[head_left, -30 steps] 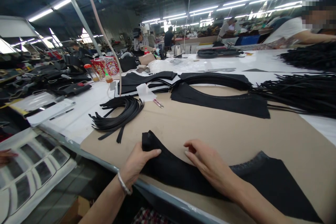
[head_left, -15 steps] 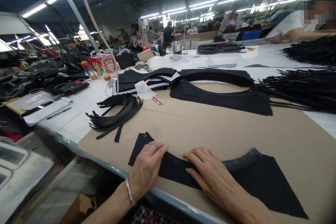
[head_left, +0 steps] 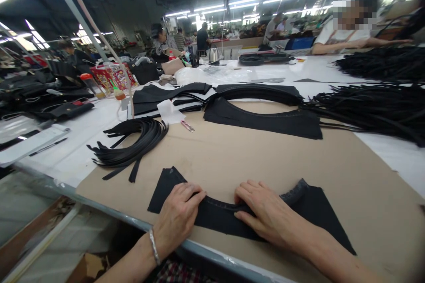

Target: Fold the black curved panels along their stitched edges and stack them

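A black fabric panel [head_left: 215, 219] with a concave upper edge lies on the beige board in front of me. Along that curve runs a narrow black strip [head_left: 295, 192], its right end standing slightly raised. My left hand [head_left: 181, 208] pinches the panel's curved edge left of the middle, thumb and fingers pressed together. Farther right, my right hand [head_left: 262, 208] has its fingers over the strip and its thumb on the near side, closed on the edge. Its palm hides part of the strip and panel.
Behind lie a bundle of curved black strips [head_left: 133, 146], pink thread snips [head_left: 187, 125] and stacked black panels [head_left: 262, 117]. Loose black strips [head_left: 372, 106] pile up at the right. The table edge [head_left: 133, 223] runs close to me. A co-worker [head_left: 345, 31] sits across the table.
My right hand has slid rightward along the curved edge, widening the gap between my hands. Less of the raised strip shows beyond it. The view has turned right.
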Available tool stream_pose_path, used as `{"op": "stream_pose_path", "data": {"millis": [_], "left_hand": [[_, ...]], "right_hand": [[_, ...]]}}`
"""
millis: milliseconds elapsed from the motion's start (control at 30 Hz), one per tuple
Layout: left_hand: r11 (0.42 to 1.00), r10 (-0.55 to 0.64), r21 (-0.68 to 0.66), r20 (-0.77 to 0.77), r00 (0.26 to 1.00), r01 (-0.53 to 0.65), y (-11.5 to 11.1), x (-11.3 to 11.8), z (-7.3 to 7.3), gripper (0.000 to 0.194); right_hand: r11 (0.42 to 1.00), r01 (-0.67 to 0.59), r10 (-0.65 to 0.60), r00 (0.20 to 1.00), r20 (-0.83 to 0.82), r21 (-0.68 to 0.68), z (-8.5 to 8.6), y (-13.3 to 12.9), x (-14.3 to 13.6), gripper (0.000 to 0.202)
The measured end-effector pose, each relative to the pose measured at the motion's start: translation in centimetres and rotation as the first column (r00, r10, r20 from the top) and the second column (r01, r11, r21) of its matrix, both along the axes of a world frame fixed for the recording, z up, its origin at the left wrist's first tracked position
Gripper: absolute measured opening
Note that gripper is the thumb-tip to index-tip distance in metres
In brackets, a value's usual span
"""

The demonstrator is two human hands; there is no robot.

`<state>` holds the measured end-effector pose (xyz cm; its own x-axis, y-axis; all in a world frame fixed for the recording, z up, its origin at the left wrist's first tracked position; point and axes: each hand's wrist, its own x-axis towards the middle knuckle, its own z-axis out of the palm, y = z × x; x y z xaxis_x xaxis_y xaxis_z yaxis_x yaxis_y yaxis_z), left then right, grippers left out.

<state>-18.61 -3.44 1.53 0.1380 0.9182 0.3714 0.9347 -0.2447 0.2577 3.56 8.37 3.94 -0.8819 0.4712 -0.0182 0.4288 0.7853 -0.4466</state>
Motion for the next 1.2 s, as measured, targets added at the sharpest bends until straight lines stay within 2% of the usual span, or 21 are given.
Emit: {"op": "stream_pose_path", "data": {"millis": [167,233,333,467,633,833,1000,1100,1200], "left_hand": [[1.000,0.000,0.014,0.057,0.998,-0.001,0.2,0.6,0.5,0.037],[1.000,0.013,-0.026,0.127,0.992,-0.010,0.8,2.1,1.0,0.033],[0.987,0.025,-0.159,0.228,0.973,0.012,1.8,4.9,1.6,0.030],[0.967,0.019,-0.246,0.297,0.955,0.057,2.6,7.2,1.3,0.039],[0.973,-0.010,-0.220,0.248,0.969,0.067,2.5,7.2,0.6,0.035],[0.978,-0.044,-0.199,0.126,0.991,0.068,1.6,7.4,-0.3,0.031],[0.993,-0.104,-0.052,0.043,0.994,0.106,0.6,7.4,-1.2,0.037],[0.990,-0.136,-0.018,0.007,0.991,0.137,0.4,6.8,-1.0,0.037],[0.985,-0.155,-0.073,0.000,0.988,0.155,0.5,5.8,-0.3,0.034]], "right_hand": [[0.997,-0.005,0.003,0.999,-0.034,-0.077,-0.1,0.3,1.5,0.010],[0.996,-0.004,0.000,0.999,-0.044,-0.086,-0.1,0.3,1.7,0.012],[0.998,-0.004,0.001,0.999,-0.044,-0.060,-0.1,0.2,1.7,0.012],[0.999,-0.001,-0.002,0.998,-0.068,-0.038,-0.1,-0.1,1.8,0.017],[0.999,-0.043,0.041,0.988,-0.147,-0.011,-0.6,-0.2,2.3,0.021],[0.994,-0.108,0.107,0.982,-0.158,0.003,-1.2,-0.1,2.8,0.022],[0.990,-0.139,0.134,0.975,-0.178,-0.016,-1.3,0.2,3.3,0.025],[0.988,-0.151,0.141,0.971,-0.192,-0.040,-1.2,0.4,3.6,0.025],[0.989,-0.143,0.133,0.974,-0.184,-0.041,-1.2,0.6,3.9,0.024]]}}
